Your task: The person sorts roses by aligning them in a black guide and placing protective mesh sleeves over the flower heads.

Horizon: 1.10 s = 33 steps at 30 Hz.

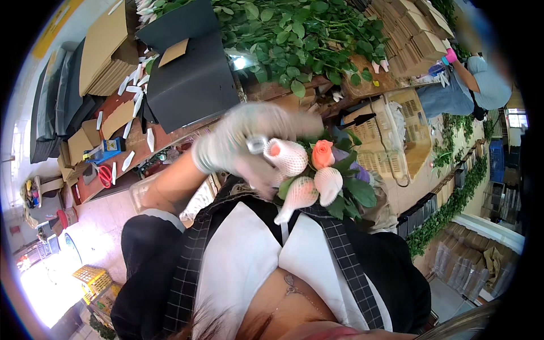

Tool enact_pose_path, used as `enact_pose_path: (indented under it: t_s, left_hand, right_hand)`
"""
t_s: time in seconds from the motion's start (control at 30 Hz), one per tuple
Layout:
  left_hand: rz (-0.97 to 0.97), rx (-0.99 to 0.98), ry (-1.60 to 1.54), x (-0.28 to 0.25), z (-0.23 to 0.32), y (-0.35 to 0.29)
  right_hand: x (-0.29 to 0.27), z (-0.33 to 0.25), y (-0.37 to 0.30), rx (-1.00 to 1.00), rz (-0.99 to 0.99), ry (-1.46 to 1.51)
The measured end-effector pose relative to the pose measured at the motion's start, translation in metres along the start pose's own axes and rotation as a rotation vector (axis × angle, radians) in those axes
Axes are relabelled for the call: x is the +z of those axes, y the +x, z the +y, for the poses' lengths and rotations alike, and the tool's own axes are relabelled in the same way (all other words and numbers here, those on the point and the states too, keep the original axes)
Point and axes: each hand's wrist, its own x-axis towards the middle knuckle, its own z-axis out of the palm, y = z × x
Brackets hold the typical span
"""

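Note:
In front of my chest is a bunch of roses with green leaves. One coral rose [323, 154] is bare. Several others wear white foam net sleeves [302, 192]; one sleeved bloom [288, 157] lies right beside my left hand [258, 136]. That hand has a whitish glove and is smeared by motion, so its finger position does not show. My right hand [361, 172], in purple, is mostly hidden behind leaves and blooms at the bunch's right side, where its tan-sleeved arm [381, 209] ends; the bunch rests in it.
Ahead is a table with a heap of leafy stems [294, 39], a black board [187, 85] and cardboard stacks [105, 51]. Red scissors [104, 176] and loose white foam sleeves lie at left. A beige plastic crate [377, 139] stands at right. Another person [481, 85] works far right.

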Motion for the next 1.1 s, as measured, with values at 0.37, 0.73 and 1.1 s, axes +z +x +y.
enact_pose_path:
  t_s: [0.37,0.73,1.1]
  left_hand:
    - [0.770,-0.173,-0.050,-0.008,0.031,-0.029]
    - [0.735,-0.148,0.303,-0.007,0.006,-0.066]
    - [0.417,-0.369,-0.252,0.022,-0.004,-0.089]
  right_hand:
    - [-0.006,0.000,0.014,0.019,0.042,0.048]
    - [-0.005,0.008,0.028,0.059,0.070,0.127]
    - [-0.057,0.079,0.042,0.016,0.288,0.120]
